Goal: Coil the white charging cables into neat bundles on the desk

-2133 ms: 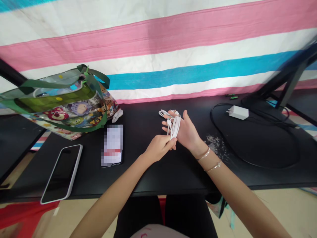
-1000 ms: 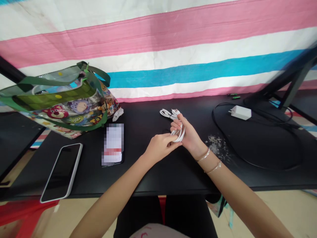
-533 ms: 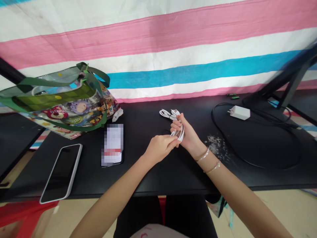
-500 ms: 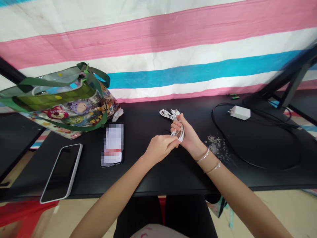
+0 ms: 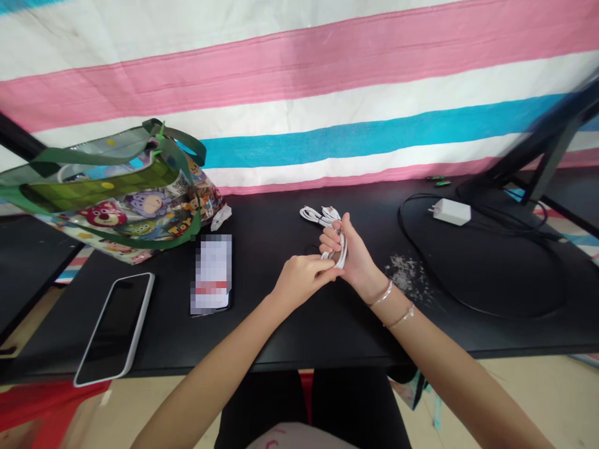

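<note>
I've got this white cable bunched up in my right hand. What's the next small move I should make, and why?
I'd probably gather in the slack next. Your right hand grips the looped white cable, your left hand's fingers are right at the loops, and a loose length sits beyond them over the black desk, where it could tangle.

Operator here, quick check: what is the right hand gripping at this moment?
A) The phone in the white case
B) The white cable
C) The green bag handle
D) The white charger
B. The right hand closes around the looped white cable, while the white charger sits well off to the right, untouched.
</note>
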### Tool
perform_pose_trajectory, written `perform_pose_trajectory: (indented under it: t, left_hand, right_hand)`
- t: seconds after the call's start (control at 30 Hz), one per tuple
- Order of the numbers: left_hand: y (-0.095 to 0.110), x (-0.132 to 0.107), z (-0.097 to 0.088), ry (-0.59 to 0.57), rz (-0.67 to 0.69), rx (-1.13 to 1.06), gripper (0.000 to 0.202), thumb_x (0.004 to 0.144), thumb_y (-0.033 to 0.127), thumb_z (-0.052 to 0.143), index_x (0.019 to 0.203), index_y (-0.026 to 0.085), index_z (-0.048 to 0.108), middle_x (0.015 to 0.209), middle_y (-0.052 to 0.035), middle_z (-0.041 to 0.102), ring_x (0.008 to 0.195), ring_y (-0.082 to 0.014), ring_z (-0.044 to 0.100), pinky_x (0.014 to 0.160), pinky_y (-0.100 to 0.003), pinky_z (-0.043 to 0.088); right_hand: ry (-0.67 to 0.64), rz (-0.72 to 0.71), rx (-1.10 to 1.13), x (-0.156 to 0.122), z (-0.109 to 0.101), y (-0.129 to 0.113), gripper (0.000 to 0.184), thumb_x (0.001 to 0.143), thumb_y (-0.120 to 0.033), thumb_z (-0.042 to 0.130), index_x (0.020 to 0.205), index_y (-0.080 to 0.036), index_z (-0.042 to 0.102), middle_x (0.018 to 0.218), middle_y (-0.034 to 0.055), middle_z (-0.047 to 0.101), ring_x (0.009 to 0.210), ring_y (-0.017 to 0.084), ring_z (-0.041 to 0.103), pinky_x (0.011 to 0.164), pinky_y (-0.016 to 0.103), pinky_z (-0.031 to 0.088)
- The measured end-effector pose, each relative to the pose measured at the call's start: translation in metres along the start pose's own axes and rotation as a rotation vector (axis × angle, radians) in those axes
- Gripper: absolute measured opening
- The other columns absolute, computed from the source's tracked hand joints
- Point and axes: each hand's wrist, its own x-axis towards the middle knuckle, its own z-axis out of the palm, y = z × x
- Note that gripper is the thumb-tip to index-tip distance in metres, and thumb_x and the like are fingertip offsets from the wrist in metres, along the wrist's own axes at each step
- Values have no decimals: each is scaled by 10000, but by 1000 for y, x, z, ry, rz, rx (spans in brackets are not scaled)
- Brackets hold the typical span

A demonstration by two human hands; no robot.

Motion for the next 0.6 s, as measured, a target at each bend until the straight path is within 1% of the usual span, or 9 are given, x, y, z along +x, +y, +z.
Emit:
perform_pose_trajectory:
  t: [0.07,0.13,0.3,0.4,0.6]
  left_hand:
    - [-1,0,1,16,13,28,479,928,459,423,594,181,623,613,8,586,535,-95,480,544,-214,312]
    - [-1,-1,2,37,29,57,478,927,462,426,591,181,619,602,10,573,529,-93,471,534,-213,300]
    - [-1,-2,4,153,61,51,402,891,452,501,614,184,616,546,27,530,493,-84,447,507,-204,289]
    - [2,-2,4,205,43,-3,313,859,401,559,639,189,623,530,38,525,473,-76,445,501,-195,306]
    - [10,0,2,212,-49,-142,161,774,244,608,623,189,602,496,60,503,447,-66,425,514,-187,345]
  right_hand:
    - [-15,-10,-4,0,-2,-1,524,746,-609,631,548,-204,364,406,-110,267,323,36,248,330,145,310]
    - [-17,-10,6,0,-3,-2,544,765,-626,595,528,-203,349,397,-104,266,318,39,238,323,152,295]
    - [-4,22,53,1,-5,-3,524,834,-573,541,516,-202,353,386,-96,291,311,45,231,319,154,271]
    - [-14,29,46,2,-6,-2,509,830,-547,566,520,-204,351,381,-100,288,307,47,230,320,153,274]
    - [44,8,66,1,-2,-2,498,856,-518,543,528,-207,334,366,-101,284,300,45,241,322,146,285]
